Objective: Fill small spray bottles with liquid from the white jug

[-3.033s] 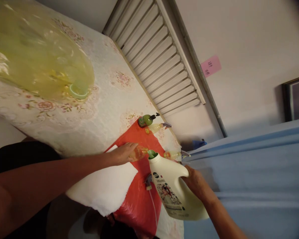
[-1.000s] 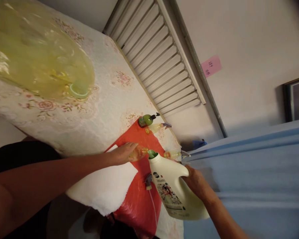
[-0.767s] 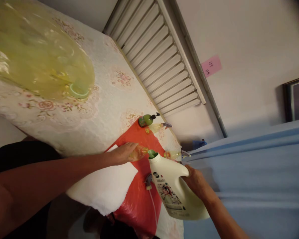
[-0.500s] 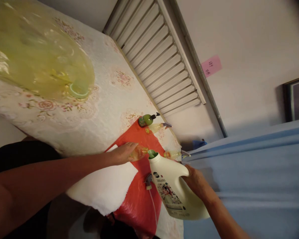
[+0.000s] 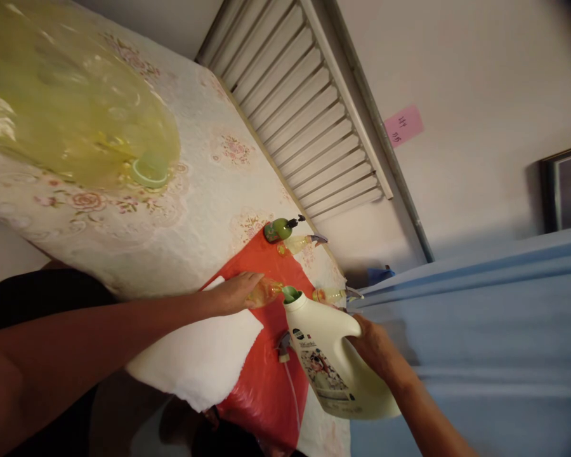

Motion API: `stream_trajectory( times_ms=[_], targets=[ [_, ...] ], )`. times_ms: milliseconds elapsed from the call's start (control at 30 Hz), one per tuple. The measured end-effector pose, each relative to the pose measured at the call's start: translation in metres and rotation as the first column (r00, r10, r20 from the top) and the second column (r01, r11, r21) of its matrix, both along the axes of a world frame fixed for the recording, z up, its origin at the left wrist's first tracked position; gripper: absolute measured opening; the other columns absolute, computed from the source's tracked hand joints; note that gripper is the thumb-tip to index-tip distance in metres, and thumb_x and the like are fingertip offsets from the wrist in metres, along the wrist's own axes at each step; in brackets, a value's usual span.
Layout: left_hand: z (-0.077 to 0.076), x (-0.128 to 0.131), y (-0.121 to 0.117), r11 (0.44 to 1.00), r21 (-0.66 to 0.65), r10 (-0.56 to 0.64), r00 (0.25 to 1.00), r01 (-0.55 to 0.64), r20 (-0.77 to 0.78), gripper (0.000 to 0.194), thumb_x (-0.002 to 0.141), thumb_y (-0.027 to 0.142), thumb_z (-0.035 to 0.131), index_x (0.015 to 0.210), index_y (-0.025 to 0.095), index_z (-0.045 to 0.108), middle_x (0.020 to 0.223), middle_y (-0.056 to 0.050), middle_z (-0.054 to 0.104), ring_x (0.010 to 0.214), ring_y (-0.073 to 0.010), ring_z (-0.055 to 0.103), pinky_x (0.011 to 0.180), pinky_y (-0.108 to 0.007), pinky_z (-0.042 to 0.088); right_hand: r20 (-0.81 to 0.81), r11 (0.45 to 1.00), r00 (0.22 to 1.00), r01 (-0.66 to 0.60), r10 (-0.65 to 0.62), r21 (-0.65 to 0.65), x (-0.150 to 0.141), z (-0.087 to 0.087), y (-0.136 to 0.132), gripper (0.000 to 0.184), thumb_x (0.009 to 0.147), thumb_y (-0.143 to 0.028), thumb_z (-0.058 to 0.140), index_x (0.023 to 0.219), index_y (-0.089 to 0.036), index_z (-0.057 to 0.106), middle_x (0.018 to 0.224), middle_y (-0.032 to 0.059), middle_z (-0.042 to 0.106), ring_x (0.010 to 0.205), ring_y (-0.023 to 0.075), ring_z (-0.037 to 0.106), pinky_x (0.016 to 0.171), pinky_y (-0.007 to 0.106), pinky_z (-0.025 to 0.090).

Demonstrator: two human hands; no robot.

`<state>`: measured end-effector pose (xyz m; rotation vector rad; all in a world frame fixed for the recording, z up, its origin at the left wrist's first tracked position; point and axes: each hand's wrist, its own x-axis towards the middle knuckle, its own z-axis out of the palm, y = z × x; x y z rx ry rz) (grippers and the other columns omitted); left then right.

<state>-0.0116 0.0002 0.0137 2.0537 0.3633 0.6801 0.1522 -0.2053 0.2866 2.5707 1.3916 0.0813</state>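
My right hand point(image 5: 371, 343) grips the handle of a large pale jug point(image 5: 347, 368) with a printed label. The jug is tilted, its green spout point(image 5: 291, 294) at the mouth of a clear bottle point(image 5: 265, 292). Fingers of my left hand point(image 5: 235, 293) are closed around that bottle's lower part on the red sheet point(image 5: 266, 393). A loose spray trigger point(image 5: 284, 348) with its dip tube lies below the jug's neck. Beyond the jug's neck stands a spray bottle point(image 5: 330, 296) holding a little yellowish liquid. Any liquid flow is too small to make out.
A white towel point(image 5: 200, 362) lies under my left forearm. A green pump bottle point(image 5: 278, 230) and another spray bottle point(image 5: 295, 245) stand at the sheet's far edge. A yellow plastic bag point(image 5: 76, 95) rests on the flowered tablecloth point(image 5: 190, 209). Blue cloth point(image 5: 480, 343) hangs at the right.
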Motion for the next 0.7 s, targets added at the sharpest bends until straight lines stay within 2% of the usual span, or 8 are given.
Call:
stream_trajectory(
  times_ms=[100,300,567,700],
  targets=[
    [0.002,0.0,0.0,1.0,-0.008,0.008,1.0,-0.008,0.006,0.064,0.076,0.032,0.07,0.135,0.024,0.046,0.135,-0.01,0.057,0.126,-0.032,0.052,0.102,-0.041,0.045,-0.087,0.998,0.996,-0.007,0.001,-0.065,0.0,0.001,0.0,0.014,0.082,-0.022,0.059,0.09,-0.02,0.069,0.08,0.0067,0.074,0.074,0.02,0.069,0.064,0.024,0.044],
    [0.007,-0.003,-0.001,1.0,-0.006,-0.005,1.0,0.005,0.003,0.063,0.077,0.029,0.068,0.135,0.018,0.046,0.133,-0.013,0.058,0.126,-0.0323,0.051,0.104,-0.041,0.043,-0.051,0.997,0.999,0.014,-0.018,-0.078,0.004,-0.001,-0.001,0.011,0.082,-0.023,0.058,0.087,-0.02,0.068,0.079,0.0079,0.074,0.074,0.0206,0.069,0.063,0.025,0.043],
    [-0.006,0.004,0.0,1.0,-0.024,0.009,1.0,-0.009,0.012,0.068,0.075,0.032,0.071,0.137,0.023,0.046,0.136,-0.012,0.056,0.127,-0.0333,0.051,0.101,-0.041,0.045,-0.048,0.992,0.999,0.002,-0.008,-0.123,0.009,-0.003,-0.003,0.012,0.086,-0.024,0.052,0.089,-0.019,0.063,0.085,0.0081,0.074,0.079,0.0208,0.07,0.066,0.026,0.043],
    [-0.003,0.003,0.0,1.0,-0.024,0.005,1.0,-0.005,-0.002,0.069,0.075,0.031,0.071,0.137,0.022,0.044,0.137,-0.012,0.056,0.128,-0.0326,0.051,0.103,-0.041,0.044,-0.064,0.993,0.998,0.017,-0.024,-0.119,0.016,-0.01,-0.008,0.012,0.086,-0.024,0.052,0.084,-0.019,0.062,0.08,0.0084,0.073,0.077,0.0208,0.069,0.064,0.025,0.041]
  ],
)
